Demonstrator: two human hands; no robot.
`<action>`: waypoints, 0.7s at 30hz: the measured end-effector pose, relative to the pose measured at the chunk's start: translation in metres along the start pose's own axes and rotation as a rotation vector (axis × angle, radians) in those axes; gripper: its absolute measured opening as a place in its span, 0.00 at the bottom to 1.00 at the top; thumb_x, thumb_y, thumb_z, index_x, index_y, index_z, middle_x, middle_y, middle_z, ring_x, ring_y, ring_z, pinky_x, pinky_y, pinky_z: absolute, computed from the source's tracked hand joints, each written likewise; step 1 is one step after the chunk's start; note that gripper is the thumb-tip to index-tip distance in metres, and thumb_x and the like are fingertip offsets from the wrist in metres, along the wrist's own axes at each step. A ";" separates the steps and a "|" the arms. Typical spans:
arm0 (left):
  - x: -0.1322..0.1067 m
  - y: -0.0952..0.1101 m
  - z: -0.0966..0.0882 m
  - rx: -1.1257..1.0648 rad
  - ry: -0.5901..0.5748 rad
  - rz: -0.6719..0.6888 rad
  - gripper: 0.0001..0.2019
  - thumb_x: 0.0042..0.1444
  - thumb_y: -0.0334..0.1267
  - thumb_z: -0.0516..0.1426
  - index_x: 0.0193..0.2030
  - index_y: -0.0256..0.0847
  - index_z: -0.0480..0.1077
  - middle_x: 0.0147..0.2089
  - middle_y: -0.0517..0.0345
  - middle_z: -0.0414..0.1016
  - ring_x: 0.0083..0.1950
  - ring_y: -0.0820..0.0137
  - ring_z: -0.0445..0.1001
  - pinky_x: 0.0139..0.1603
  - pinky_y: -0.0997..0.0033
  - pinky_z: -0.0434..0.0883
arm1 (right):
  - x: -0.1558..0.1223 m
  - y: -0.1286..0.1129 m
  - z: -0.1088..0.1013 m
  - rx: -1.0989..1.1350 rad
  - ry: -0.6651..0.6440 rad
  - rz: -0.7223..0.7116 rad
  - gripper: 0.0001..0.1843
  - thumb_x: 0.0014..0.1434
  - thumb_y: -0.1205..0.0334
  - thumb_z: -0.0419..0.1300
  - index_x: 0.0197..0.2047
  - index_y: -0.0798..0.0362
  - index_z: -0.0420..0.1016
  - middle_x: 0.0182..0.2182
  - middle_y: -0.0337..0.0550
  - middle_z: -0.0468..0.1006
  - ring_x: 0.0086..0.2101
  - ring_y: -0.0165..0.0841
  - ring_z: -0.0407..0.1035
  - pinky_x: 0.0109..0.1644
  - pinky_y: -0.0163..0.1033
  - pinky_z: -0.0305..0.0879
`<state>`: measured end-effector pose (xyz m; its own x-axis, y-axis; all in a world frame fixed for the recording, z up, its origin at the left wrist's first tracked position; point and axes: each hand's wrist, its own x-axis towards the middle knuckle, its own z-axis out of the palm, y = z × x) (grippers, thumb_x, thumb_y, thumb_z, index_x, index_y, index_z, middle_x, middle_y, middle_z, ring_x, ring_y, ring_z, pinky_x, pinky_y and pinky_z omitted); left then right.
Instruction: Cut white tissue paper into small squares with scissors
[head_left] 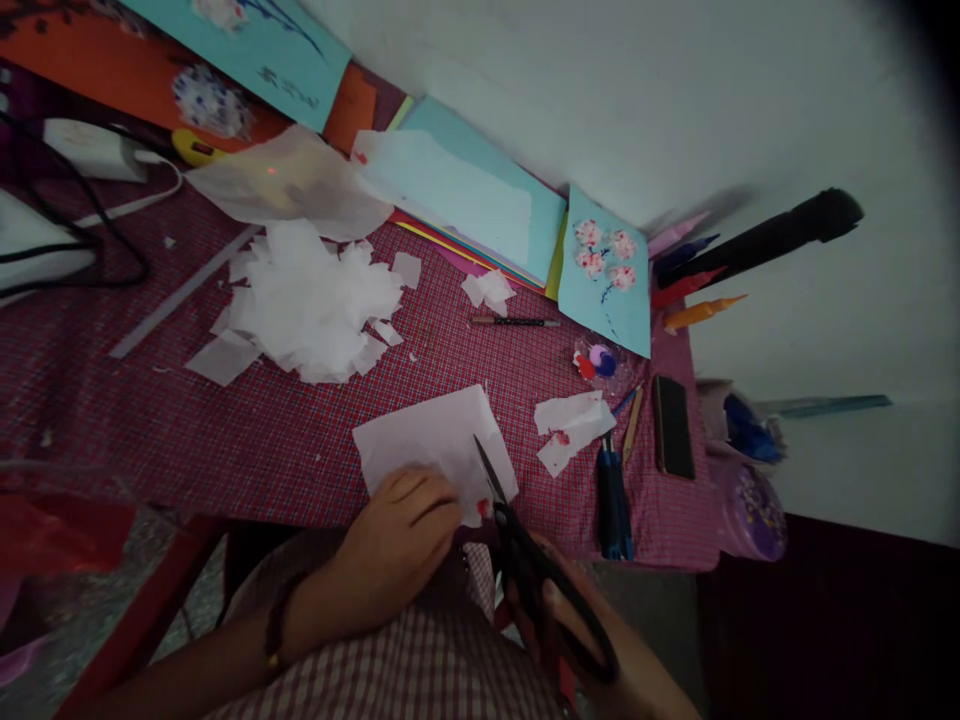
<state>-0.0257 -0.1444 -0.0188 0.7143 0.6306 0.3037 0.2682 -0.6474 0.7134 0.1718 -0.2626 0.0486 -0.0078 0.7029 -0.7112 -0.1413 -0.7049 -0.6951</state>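
My left hand [409,530], with a dark bead bracelet at the wrist, has its fingers bent together over the near edge of a white sheet of paper [427,435] and grips it there. A small red mark shows near the sheet's lower right corner. In my right hand [577,600] is a pair of scissors [529,565] with black handles. Their blades point up and to the left across the sheet's right part and look closed or nearly so. To the right lie white paper strips [574,415] with red stains. A pile of cut white paper pieces [315,300] lies at the left.
On the checked red tablecloth [442,360] lie a pen [514,321], a phone [673,427], a dark blue-handled tool [613,500] and a paint palette [600,360]. Blue cards [480,180] and a flower picture [606,270] rest by the wall. Cables [112,270] run at far left.
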 end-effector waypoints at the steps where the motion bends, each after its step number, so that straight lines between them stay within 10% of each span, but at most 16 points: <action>1: 0.000 0.000 0.000 -0.007 0.010 0.003 0.06 0.62 0.28 0.53 0.41 0.39 0.70 0.41 0.55 0.75 0.45 0.65 0.71 0.51 0.59 0.70 | -0.001 0.000 -0.002 0.038 -0.007 0.005 0.25 0.58 0.40 0.59 0.49 0.51 0.71 0.31 0.40 0.70 0.27 0.29 0.63 0.30 0.34 0.62; 21: -0.001 0.000 -0.002 -0.043 0.072 0.036 0.08 0.60 0.25 0.50 0.39 0.38 0.69 0.43 0.55 0.75 0.46 0.66 0.71 0.51 0.62 0.72 | 0.026 -0.014 0.006 -0.047 0.018 -0.040 0.27 0.57 0.38 0.60 0.44 0.54 0.67 0.25 0.33 0.64 0.20 0.21 0.55 0.22 0.28 0.53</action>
<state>-0.0278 -0.1442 -0.0178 0.6740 0.6372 0.3738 0.2140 -0.6527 0.7267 0.1674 -0.2335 0.0406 0.0151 0.7288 -0.6846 -0.0943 -0.6806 -0.7266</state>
